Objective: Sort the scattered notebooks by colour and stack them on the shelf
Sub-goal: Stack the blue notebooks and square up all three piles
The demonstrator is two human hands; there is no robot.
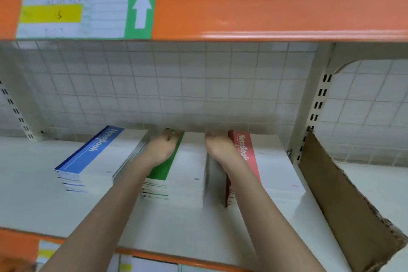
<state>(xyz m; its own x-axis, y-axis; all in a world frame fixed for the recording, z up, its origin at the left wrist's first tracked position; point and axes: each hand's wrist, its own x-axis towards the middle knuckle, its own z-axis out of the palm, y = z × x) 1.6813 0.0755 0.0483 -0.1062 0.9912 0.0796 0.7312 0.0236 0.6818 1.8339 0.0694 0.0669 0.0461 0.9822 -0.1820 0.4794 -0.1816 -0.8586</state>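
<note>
Three notebook stacks lie side by side on the white shelf. The blue stack is on the left, the green stack in the middle and the red stack on the right. Both my arms reach to the far end of the green stack. My left hand lies on its green stripe, with the fingers curled over the far left corner. My right hand holds the far right corner, in the gap beside the red stack. The fingertips of both hands are blurred.
An orange shelf rail with a price label hangs close overhead. A white wire grid backs the shelf. A brown cardboard divider closes off the right side. There is bare shelf to the left of the blue stack and in front of all three.
</note>
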